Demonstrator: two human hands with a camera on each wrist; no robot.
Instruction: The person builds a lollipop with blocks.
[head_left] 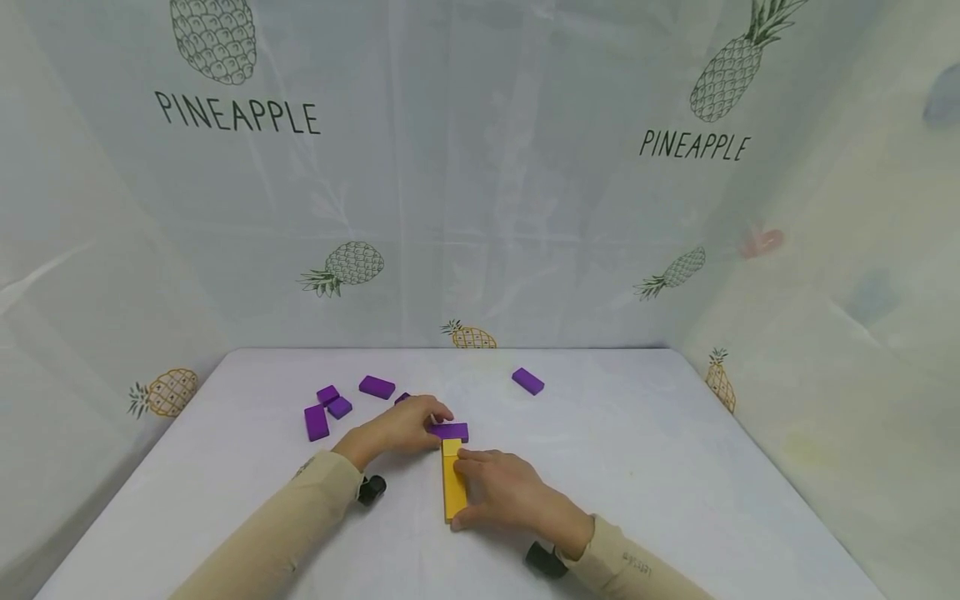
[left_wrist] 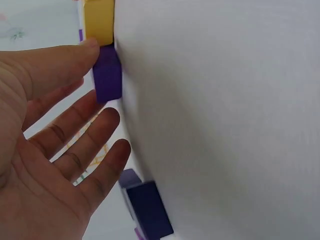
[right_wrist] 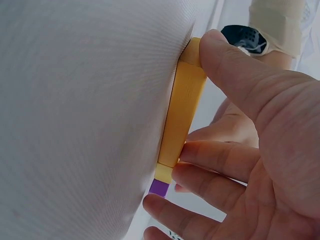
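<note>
A long yellow block [head_left: 453,487] lies flat on the table, with a short, lighter yellow block [head_left: 452,447] at its far end. A purple block [head_left: 455,430] lies crosswise against that end, forming a T. My left hand [head_left: 397,427] pinches the purple block's left part, its thumb [left_wrist: 82,54] right at the seam with the yellow. The other left fingers spread out loosely. My right hand [head_left: 513,493] holds the yellow row from the right, thumb [right_wrist: 217,47] at the near end and fingertips [right_wrist: 186,151] beside the far end.
Several purple blocks lie at the back left, among them an upright-lying one [head_left: 317,423] and a slanted one [head_left: 377,387]. Another purple block [head_left: 528,381] rests at the back right. A pineapple-printed white curtain [head_left: 480,208] stands behind the white table [head_left: 675,500].
</note>
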